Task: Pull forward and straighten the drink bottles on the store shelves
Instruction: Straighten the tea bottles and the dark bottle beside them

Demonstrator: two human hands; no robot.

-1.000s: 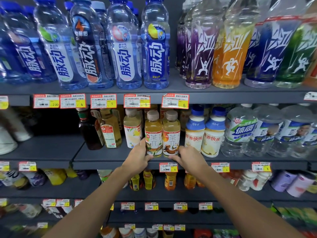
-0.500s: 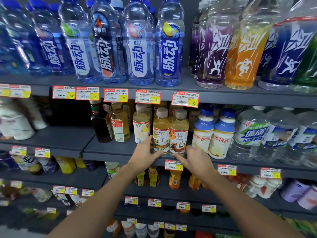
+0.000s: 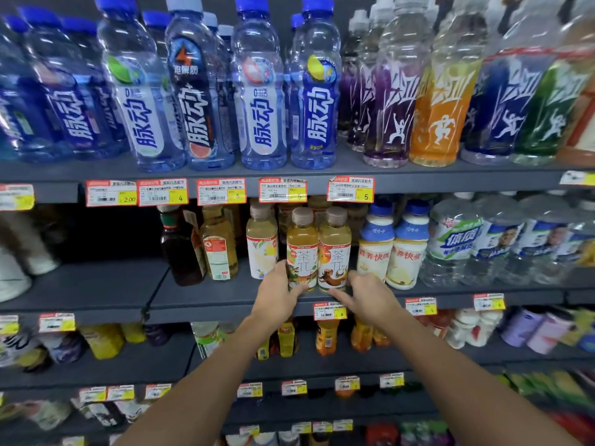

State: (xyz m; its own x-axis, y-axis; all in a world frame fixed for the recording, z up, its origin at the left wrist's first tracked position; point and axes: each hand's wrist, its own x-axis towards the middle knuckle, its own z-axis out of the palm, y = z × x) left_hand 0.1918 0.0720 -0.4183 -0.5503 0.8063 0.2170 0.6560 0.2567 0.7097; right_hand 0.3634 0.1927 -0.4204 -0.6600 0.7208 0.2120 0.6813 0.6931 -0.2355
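Observation:
Two amber tea bottles with tan caps stand upright side by side at the front of the middle shelf [image 3: 225, 300]. My left hand [image 3: 278, 292] curls around the base of the left tea bottle [image 3: 302, 249]. My right hand [image 3: 367, 296] rests against the base of the right tea bottle [image 3: 335, 249], fingers spread along the shelf lip. Behind them more bottles of the same kind are partly hidden.
A pale yellow bottle [image 3: 261, 243], a green-tea bottle [image 3: 220, 243] and a dark bottle [image 3: 180, 249] stand left of the pair; two white milk-drink bottles [image 3: 391, 249] and clear water bottles [image 3: 457, 243] stand right. Blue sports-drink bottles [image 3: 257, 91] fill the top shelf. Price tags line the edges.
The view has shifted left and closer. Both hands stay at the bases of the two tea bottles, which sit at the shelf front much as before.

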